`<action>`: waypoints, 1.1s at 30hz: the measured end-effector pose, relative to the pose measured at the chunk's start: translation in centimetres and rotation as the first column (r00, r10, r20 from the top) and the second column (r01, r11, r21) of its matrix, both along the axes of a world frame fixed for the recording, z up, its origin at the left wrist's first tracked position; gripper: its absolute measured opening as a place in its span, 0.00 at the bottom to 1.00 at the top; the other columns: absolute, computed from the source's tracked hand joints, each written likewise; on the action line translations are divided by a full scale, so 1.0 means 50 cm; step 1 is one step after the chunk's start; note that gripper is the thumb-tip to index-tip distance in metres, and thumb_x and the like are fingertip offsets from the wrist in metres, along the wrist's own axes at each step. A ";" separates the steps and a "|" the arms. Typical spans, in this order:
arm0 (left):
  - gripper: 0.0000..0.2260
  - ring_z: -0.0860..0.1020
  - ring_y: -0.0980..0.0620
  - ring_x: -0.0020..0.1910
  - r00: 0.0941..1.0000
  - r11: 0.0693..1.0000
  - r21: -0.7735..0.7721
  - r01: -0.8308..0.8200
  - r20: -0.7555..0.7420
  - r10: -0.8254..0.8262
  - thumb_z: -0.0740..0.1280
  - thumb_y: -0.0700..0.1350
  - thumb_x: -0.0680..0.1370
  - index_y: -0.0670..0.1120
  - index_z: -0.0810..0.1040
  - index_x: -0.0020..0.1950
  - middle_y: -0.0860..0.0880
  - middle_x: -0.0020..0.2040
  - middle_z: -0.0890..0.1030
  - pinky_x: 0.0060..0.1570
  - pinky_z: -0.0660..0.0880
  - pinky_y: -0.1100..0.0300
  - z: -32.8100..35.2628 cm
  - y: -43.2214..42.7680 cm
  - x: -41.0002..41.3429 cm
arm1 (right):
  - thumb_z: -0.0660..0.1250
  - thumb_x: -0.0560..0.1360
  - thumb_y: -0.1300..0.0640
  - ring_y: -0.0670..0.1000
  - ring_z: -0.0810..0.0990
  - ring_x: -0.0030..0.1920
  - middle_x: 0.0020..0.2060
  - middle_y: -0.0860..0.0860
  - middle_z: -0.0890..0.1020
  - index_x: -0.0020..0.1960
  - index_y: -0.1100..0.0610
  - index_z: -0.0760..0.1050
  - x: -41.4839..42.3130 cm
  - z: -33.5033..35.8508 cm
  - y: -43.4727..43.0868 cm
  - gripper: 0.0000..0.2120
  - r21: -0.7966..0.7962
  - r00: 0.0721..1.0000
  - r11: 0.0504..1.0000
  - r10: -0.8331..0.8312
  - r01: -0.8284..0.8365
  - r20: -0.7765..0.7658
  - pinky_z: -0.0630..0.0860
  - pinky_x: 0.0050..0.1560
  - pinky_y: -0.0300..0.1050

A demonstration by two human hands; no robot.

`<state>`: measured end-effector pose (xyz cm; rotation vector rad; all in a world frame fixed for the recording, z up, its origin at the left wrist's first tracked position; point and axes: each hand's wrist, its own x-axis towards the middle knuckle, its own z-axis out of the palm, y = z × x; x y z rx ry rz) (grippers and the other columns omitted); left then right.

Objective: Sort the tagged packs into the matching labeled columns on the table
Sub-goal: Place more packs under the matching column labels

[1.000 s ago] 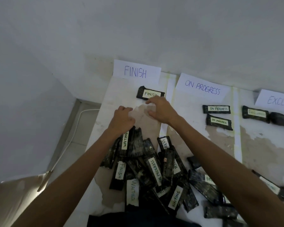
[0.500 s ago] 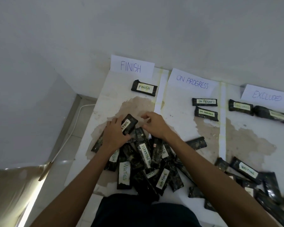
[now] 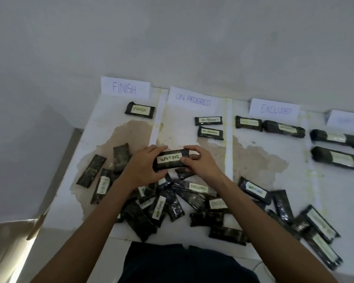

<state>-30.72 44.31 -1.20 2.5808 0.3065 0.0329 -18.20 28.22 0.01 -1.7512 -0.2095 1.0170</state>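
Tabletop (image 3: 260,193), white with worn brownish patches, runs to a plain pale wall (image 3: 172,37) at 12 o'clock. Pale strips split it into columns, each headed by a paper sign: FINISH sign (image 3: 125,88), ON PROGRESS sign (image 3: 193,100), EXCLUDED sign (image 3: 275,109), and a fourth sign (image 3: 347,119) near 3 o'clock, too blurred to read. One FINISH pack (image 3: 139,110) lies under its sign, and a loose pile (image 3: 172,203) of dark packs sprawls at 6 o'clock. Half a second ago the left hand (image 3: 143,168) alone held the WAITING pack (image 3: 170,159), tilted toward 1 o'clock at the pile's far-left edge, while the right hand (image 3: 200,162) hovered curled beside it. Now both hands hold it, and the view has swung toward 3 o'clock, bringing the fourth column into sight. The pack sits between the hands over the far edge of the pile, about where the FINISH and ON PROGRESS columns meet. Its long axis runs from 9 to 3 o'clock, the right end a touch higher, tag up and reading left to right. The left hand's fingers curl round the 9 o'clock end; the right hand pinches the 3 o'clock end between thumb and fingers.
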 end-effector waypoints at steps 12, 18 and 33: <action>0.28 0.78 0.50 0.50 0.993 0.992 -0.047 0.118 0.031 -0.117 0.74 0.50 0.68 0.46 0.72 0.65 0.49 0.56 0.78 0.49 0.77 0.56 -0.001 -0.284 0.144 | 0.73 0.68 0.48 0.55 0.66 0.59 0.60 0.52 0.73 0.68 0.54 0.69 0.115 0.002 -0.322 0.32 -0.504 0.405 0.816 0.579 -0.285 0.708 0.66 0.62 0.53; 0.27 0.78 0.51 0.48 0.976 0.976 -0.035 0.213 0.050 -0.211 0.73 0.52 0.68 0.46 0.73 0.64 0.50 0.54 0.79 0.47 0.77 0.58 -0.004 -0.364 0.207 | 0.74 0.67 0.52 0.57 0.72 0.56 0.58 0.54 0.77 0.65 0.58 0.72 0.143 -0.001 -0.403 0.29 -0.567 0.280 0.788 0.615 -0.239 0.737 0.70 0.55 0.54; 0.30 0.67 0.46 0.67 0.955 0.949 -0.173 0.263 -0.093 -0.282 0.65 0.46 0.76 0.48 0.56 0.75 0.46 0.70 0.67 0.64 0.68 0.52 0.004 -0.586 0.389 | 0.73 0.68 0.58 0.59 0.71 0.59 0.61 0.55 0.75 0.67 0.57 0.70 0.308 0.024 -0.688 0.29 -0.635 0.512 0.772 0.537 0.021 0.671 0.69 0.58 0.55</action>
